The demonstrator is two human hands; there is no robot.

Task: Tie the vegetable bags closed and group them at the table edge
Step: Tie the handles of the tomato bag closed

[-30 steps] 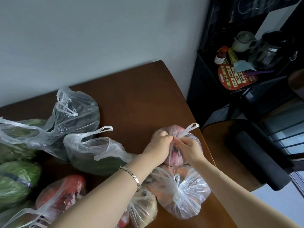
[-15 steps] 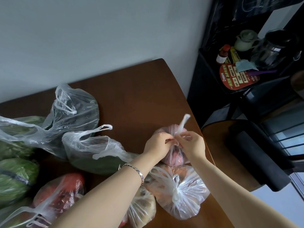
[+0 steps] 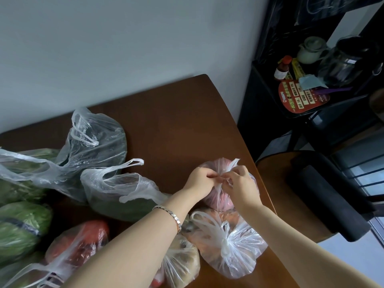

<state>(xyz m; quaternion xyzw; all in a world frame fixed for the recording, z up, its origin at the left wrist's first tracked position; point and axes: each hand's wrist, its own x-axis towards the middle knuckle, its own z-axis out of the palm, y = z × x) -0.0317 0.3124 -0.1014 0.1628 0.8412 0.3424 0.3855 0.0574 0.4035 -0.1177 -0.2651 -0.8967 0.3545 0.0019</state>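
A small pinkish bag [image 3: 218, 201] of reddish produce sits near the right edge of the brown table [image 3: 176, 121]. My left hand [image 3: 200, 179] and my right hand [image 3: 239, 183] meet on top of it, each pinching one of its handle strips. One strip end sticks up past my right fingers. Just in front lies a knotted bag [image 3: 226, 244] of orange-brown produce, and beside it another tied bag [image 3: 180, 260]. Loose-handled bags of dark greens [image 3: 118, 196], [image 3: 93, 146] lie to the left.
More bags fill the left side: leafy greens [image 3: 18, 227] and red produce [image 3: 81, 240] with loose handles. Right of the table stand a dark shelf [image 3: 301, 104] with a bottle, teapot and glass jar, and a round stool [image 3: 291, 196].
My hands have drawn closer together on the pink bag's handles. The raised handle strip has come down and now pokes out shorter beside my right fingers.
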